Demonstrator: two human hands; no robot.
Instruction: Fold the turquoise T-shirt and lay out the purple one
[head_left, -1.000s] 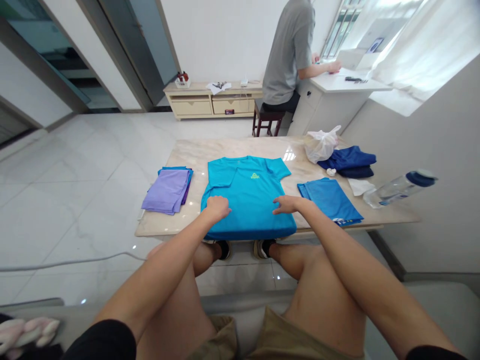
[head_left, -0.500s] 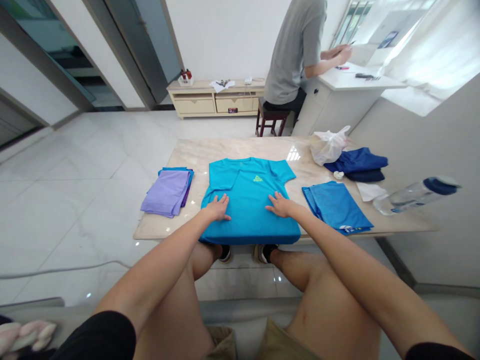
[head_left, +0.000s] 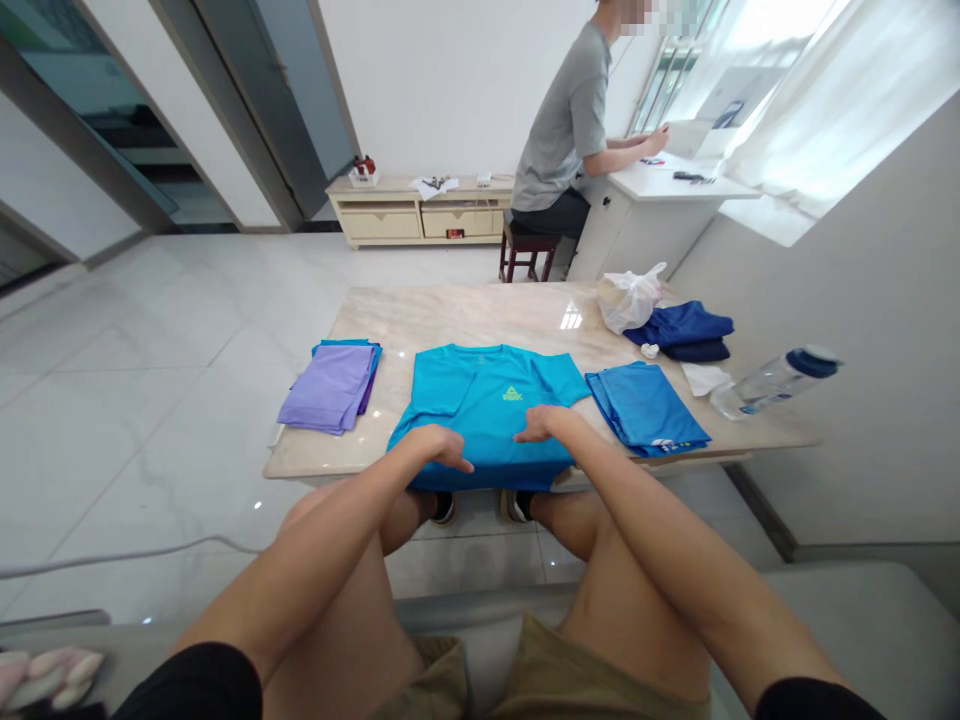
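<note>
A turquoise T-shirt [head_left: 480, 400] with a yellow-green chest logo lies flat on a beige marble table [head_left: 465, 315], its lower edge at the table's near edge. My left hand [head_left: 442, 447] rests palm down on the shirt's lower left part. My right hand [head_left: 544, 423] lies on its lower right part, and the fingers of both hands point toward each other. A folded lavender garment [head_left: 328, 388] lies left of the shirt, and a folded blue garment [head_left: 645, 408] lies right of it.
Navy clothes [head_left: 679, 332], a white plastic bag [head_left: 630, 298], a white cloth [head_left: 705, 379] and a water bottle [head_left: 776, 383] lie at the table's right. Beyond the table, a seated person [head_left: 559, 130] works at a white desk [head_left: 667, 180]. A low cabinet [head_left: 420, 215] stands against the wall.
Both hands have slid inward, closer together and nearer the shirt's middle. The whole view has shifted, so the table appears slightly farther away.
</note>
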